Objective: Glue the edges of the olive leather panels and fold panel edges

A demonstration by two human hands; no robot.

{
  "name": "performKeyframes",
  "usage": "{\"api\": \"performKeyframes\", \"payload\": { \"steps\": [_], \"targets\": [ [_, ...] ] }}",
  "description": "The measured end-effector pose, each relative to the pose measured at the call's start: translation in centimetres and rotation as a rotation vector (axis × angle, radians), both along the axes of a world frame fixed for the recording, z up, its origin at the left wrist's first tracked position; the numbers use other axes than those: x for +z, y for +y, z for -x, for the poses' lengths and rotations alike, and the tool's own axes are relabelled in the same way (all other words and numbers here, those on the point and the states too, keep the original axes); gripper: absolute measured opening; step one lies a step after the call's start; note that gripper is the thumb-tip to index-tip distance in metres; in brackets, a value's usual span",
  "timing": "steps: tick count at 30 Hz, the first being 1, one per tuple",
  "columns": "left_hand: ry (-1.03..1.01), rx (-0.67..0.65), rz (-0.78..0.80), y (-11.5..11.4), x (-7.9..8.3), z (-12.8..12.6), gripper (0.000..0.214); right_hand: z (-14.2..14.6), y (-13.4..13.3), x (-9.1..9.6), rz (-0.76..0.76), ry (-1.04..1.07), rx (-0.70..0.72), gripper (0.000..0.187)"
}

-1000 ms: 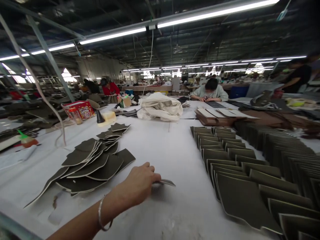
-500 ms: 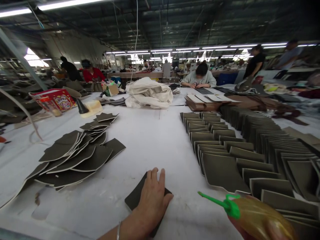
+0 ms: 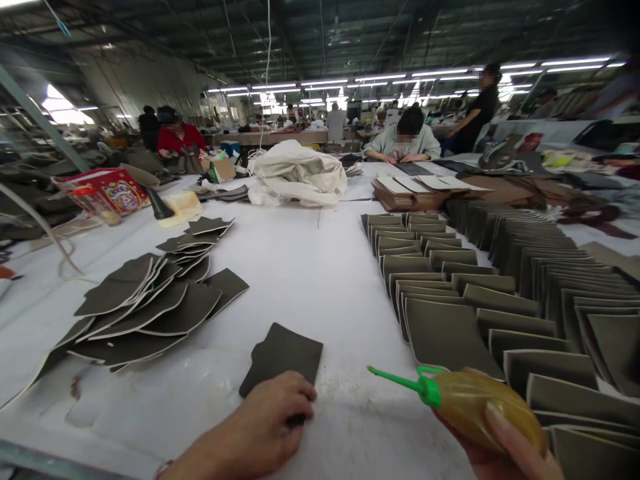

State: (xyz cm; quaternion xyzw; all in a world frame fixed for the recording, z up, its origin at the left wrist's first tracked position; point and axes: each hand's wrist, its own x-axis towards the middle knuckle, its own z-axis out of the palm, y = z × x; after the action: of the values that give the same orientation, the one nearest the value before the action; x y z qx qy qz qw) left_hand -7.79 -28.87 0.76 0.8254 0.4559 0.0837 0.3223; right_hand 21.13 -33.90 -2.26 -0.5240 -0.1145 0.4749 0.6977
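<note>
My left hand (image 3: 273, 417) is closed at the near edge of a flat dark grey padded piece (image 3: 285, 353) lying on the white table (image 3: 310, 267). Its fingers are curled, and a dark bit shows between thumb and forefinger, apparently the near end of that piece. The hand covers the rest. In my right hand (image 3: 510, 443) is a squeeze bottle (image 3: 485, 407) of amber liquid with a green cap. Its long green nozzle points left, above the table and apart from the piece.
At left lies a loose pile of dark padded pieces (image 3: 150, 300). Rows of overlapping folded pieces (image 3: 445, 320) stand at right. Farther back are a white cloth bundle (image 3: 297, 173), brown stacked sheets (image 3: 400, 197) and a red bag (image 3: 107, 193). A co-worker (image 3: 405, 137) leans over the far end.
My left hand has drawn back from lying spread over the piece to a curled grip at its near edge, uncovering the piece. The bottle has shifted left and slightly up.
</note>
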Motion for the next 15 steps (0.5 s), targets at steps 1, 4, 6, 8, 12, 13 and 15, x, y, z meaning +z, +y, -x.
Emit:
{"api": "performKeyframes", "payload": {
  "steps": [1, 4, 6, 8, 12, 13, 15],
  "targets": [
    [0.000, 0.084, -0.021, 0.2, 0.2, 0.2, 0.037, 0.1, 0.2, 0.0, 0.002, -0.025, 0.006, 0.057],
    [0.144, 0.311, -0.068, 0.7, -0.3, 0.0, 0.045, 0.6, 0.8, 0.1, 0.030, -0.089, 0.051, 0.064],
    [0.247, 0.322, -0.048, 0.9, -0.9, -0.7, 0.055, 1.1, 1.2, 0.5, 0.050, -0.131, 0.084, 0.067],
    [0.302, 0.311, -0.049, 1.0, -1.3, -1.4, 0.058, 1.7, 1.6, 1.1, 0.066, -0.177, 0.093, 0.070],
    [0.445, 0.253, -0.067, 1.0, -1.1, -2.6, 0.059, 2.7, 2.2, 2.1, 0.099, -0.225, 0.095, 0.074],
    [0.484, 0.235, -0.080, 1.0, -1.0, -2.8, 0.059, 2.9, 2.3, 2.2, 0.103, -0.236, 0.095, 0.075],
    [0.528, 0.191, -0.113, 1.1, -0.9, -3.2, 0.057, 3.2, 2.3, 2.2, 0.109, -0.269, 0.104, 0.075]
  ]
}}
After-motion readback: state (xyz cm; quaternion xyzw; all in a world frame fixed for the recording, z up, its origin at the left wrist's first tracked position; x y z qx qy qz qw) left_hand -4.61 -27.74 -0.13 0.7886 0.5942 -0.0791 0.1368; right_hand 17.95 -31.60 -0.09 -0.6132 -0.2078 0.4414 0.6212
